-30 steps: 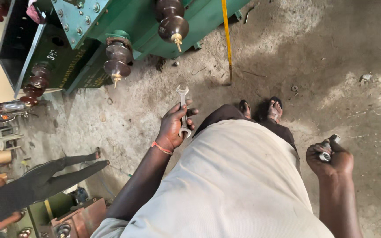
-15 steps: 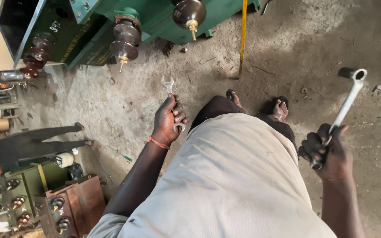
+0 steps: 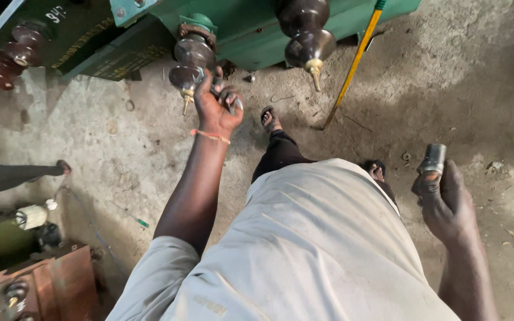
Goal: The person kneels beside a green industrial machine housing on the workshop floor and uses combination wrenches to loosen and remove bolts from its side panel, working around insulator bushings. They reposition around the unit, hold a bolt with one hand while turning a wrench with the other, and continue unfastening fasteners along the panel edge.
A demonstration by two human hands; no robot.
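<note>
Left hand [image 3: 218, 107]: clenched round a steel spanner [image 3: 233, 106], beside the brown ribbed porcelain insulator [image 3: 188, 59]. Right hand [image 3: 444, 199]: grasping a grey metal socket tool [image 3: 432, 159]; likely heavy, rigid, best gripped mid-shaft.

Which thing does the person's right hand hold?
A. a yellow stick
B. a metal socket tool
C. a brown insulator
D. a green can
B: the right hand grips a metal socket tool whose round grey end sticks up above the fingers, while the yellow stick leans far away against the green machine.
</note>
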